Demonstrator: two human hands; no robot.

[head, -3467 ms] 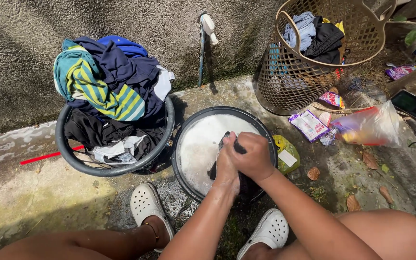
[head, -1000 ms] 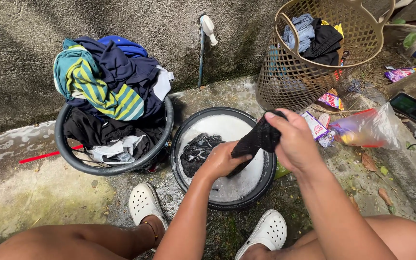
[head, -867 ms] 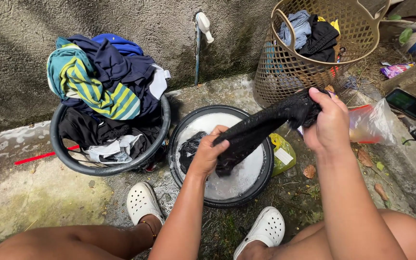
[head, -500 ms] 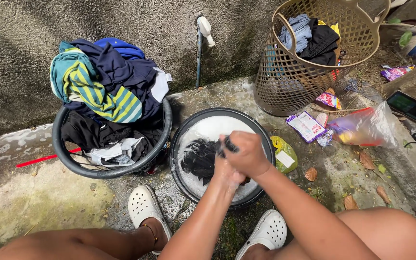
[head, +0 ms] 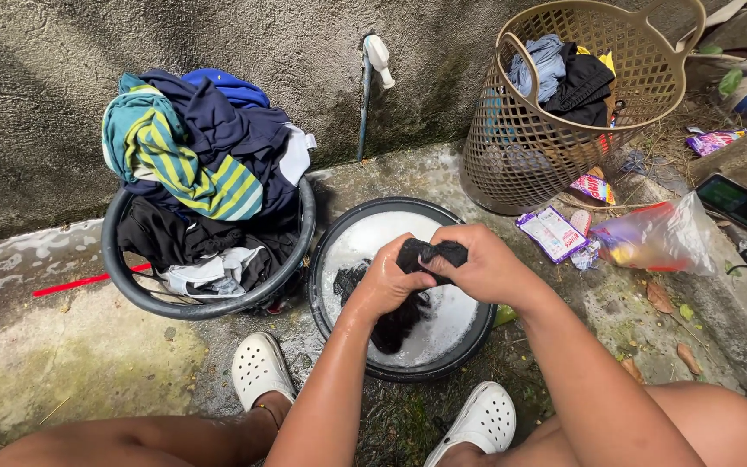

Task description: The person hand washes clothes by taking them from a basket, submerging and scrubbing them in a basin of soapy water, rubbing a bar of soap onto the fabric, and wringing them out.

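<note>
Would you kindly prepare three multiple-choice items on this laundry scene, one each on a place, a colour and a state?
1. Where do both hands grip the black cloth?
A. Over the soapy basin
B. Inside the woven basket
C. Under the tap

2. What colour are the clogs?
A. Red
B. White
C. Black

3. How full is the dark tub on the person's left?
A. Empty
B. Half full
C. Heaped above its rim

Answers:
1 A: the left hand and right hand pinch the cloth above the foamy water in the basin.
2 B: both clogs are white.
3 C: the striped shirt and dark clothes pile well above the rim.
</note>
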